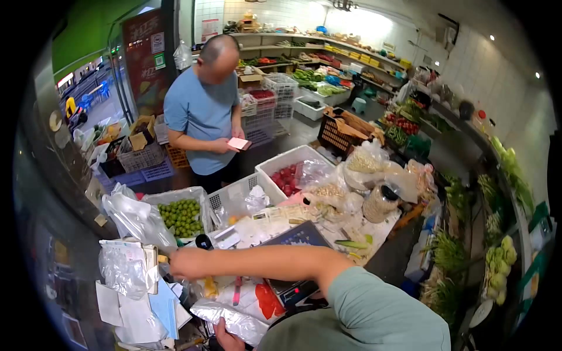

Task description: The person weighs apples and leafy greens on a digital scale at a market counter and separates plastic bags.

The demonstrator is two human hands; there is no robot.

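My right hand (188, 264) is at the end of my arm, which stretches leftward across the counter. It is beside a stack of papers (149, 269) and a crumpled clear plastic bag (124, 275); its fingers are blurred, and I cannot make out what they hold, if anything. Low in the view, my left hand (227, 337) is closed on the edge of a bundle of clear plastic bags (231, 322). A dark scale (300, 235) lies partly under my right forearm. White plastic bags (137, 219) hang behind my right hand, beside a crate of green fruit (180, 217).
Across the counter a person in a blue shirt (202, 117) holds a phone or wallet. A white box of red fruit (287, 178) and an open white crate (231, 196) stand between us. Bagged goods (366, 158) and a jar (379, 205) are to the right; vegetable shelves (448, 248) line the side.
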